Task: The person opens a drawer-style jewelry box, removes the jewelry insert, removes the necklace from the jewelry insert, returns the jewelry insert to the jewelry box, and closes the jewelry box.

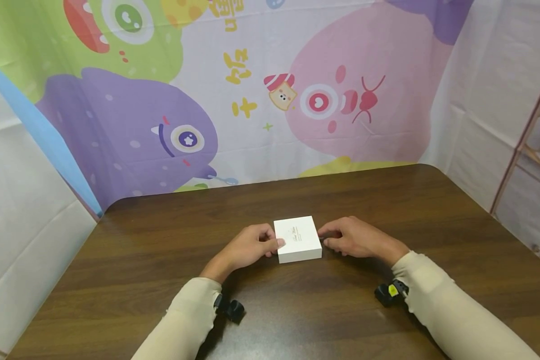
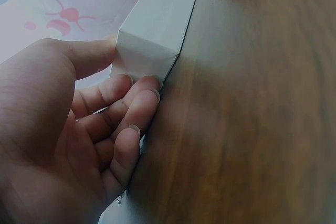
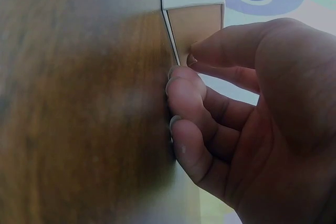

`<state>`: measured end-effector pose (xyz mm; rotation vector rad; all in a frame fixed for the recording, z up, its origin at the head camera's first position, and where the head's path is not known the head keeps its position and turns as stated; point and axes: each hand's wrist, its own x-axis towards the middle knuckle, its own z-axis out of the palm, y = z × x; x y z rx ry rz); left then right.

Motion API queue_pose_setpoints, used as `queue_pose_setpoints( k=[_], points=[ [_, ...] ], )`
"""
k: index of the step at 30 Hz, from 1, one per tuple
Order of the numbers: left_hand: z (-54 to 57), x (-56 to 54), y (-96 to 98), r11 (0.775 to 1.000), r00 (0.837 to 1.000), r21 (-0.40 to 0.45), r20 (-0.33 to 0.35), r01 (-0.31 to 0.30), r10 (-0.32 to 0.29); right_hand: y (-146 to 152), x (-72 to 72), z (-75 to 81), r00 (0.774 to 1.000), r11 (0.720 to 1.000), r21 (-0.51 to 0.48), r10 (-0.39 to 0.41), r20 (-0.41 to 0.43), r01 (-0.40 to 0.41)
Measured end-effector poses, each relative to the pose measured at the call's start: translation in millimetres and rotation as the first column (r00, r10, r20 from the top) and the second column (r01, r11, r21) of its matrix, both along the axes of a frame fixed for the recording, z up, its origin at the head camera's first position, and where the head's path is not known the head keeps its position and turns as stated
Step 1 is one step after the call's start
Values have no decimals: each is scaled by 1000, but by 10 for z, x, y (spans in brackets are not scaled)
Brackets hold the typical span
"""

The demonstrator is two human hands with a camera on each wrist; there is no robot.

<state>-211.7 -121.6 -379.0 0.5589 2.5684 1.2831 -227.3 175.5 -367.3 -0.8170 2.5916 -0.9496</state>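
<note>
A small, flat white cardboard box (image 1: 298, 236) with gold lettering on its lid lies on the dark wooden table. My left hand (image 1: 252, 244) grips its left end, thumb on the top edge and fingers curled against the side. At the opposite end, my right hand (image 1: 357, 238) has its thumb and fingers bent in close against the box. In the right wrist view, that end face (image 3: 197, 27) looks tan inside a white outer edge, and the fingertips touch it low down. Whether they pinch a small tab there is hard to see.
The brown wooden table (image 1: 162, 300) spreads around both forearms. Behind it hangs a cloth curtain (image 1: 261, 150) printed with cartoon monsters. A small black camera (image 1: 230, 307) is strapped to the left wrist, another black device (image 1: 390, 292) to the right.
</note>
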Motion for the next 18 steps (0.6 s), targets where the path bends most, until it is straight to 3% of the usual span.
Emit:
queue_pose_setpoints(
  k=[18],
  points=[
    [-10,-2,-5,1000,1000,-7,-1,-4,4,1,1,4,1000,1000,16,-5,-10,5]
  ],
)
